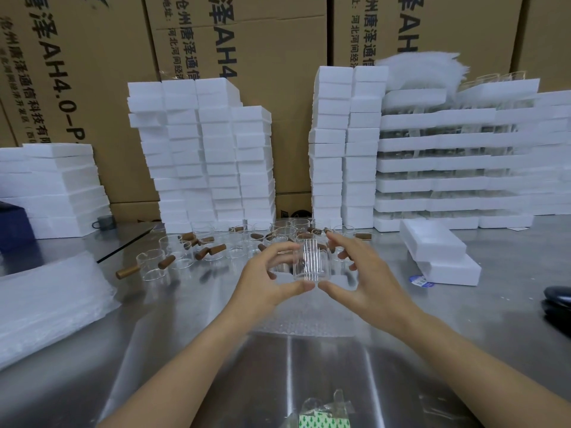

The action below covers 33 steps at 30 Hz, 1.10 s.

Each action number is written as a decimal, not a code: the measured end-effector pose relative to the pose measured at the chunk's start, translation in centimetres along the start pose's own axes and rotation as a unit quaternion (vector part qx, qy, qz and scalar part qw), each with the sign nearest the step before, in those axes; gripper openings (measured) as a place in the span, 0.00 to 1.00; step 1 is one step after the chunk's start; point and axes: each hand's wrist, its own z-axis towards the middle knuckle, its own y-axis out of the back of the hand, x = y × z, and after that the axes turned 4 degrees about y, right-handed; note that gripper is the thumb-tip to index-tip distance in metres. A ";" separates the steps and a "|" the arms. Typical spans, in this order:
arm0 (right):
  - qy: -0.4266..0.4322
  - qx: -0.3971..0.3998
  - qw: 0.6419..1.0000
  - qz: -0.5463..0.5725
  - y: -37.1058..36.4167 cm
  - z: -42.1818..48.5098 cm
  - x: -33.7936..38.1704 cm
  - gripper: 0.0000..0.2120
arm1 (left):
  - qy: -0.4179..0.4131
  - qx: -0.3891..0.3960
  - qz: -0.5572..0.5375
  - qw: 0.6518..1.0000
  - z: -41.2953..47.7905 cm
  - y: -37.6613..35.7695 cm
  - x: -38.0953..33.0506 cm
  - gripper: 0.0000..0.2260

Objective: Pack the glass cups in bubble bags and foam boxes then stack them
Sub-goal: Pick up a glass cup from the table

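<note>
**A:** Status, near edge first?

**B:** Bottom centre: green-and-white paper scrap (321, 423) on the steel table (200, 366). Just above it in frame, a bubble bag (293, 324) lies flat under the hands.

**A:** Hands?

**B:** Left hand (268, 274) and right hand (364, 270) both grasp one ribbed glass cup (312, 261) at centre frame, and it looks held clear of the table. The thumbs almost meet under it and the fingers curl over its top. The cup sits between the two palms, over the far edge of the flat bag.

**A:** Step?

**B:** I'd say bagging, just starting. The cup looks bare, but it's clear on clear, so I can't be sure.

**A:** Next move?

**B:** Probably one hand frees up to open the bag mouth while the other feeds the cup in. Glass is slick, so the one-hand grip has to be firm. Then it goes in a foam box.

**A:** Where's the rest?

**B:** Spare bag pile (46, 304) is at lower left. Two foam boxes (438, 251) lie askew right of centre, well apart from the hands. Loose cups (185, 254) with wooden handles are just behind the hands. Foam stacks (200, 149) run across mid-frame, with cartons (272, 57) behind them.
</note>
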 end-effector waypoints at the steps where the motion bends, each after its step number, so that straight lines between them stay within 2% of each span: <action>1: 0.005 0.003 1.000 0.001 0.0 0.0 0.0 0.34 | 0.006 0.010 -0.020 1.000 0.0 0.0 0.0 0.29; 4: 0.013 -0.006 1.000 0.008 0.1 0.0 0.0 0.29 | 0.016 0.025 -0.045 0.999 0.0 -0.1 0.0 0.30; 10: 0.032 -0.023 0.999 -0.003 0.1 0.1 0.8 0.26 | -0.006 0.021 0.002 1.000 -0.2 -0.2 0.0 0.35; 20: 0.054 0.012 0.998 -0.007 0.2 -0.1 1.1 0.29 | -0.017 0.043 0.019 0.999 -0.6 -0.4 0.2 0.32; 24: -0.003 -0.007 1.000 0.029 0.2 -0.1 0.6 0.23 | -0.001 0.037 0.000 0.999 -0.1 -0.1 0.3 0.33; 27: -0.043 0.027 0.999 0.012 0.3 0.0 -0.2 0.22 | -0.012 0.037 0.030 0.999 -0.2 -0.1 0.7 0.34; 33: -0.021 0.132 0.991 -0.030 0.4 -0.1 -1.2 0.20 | -0.059 0.058 0.077 0.994 -0.4 -0.6 1.5 0.38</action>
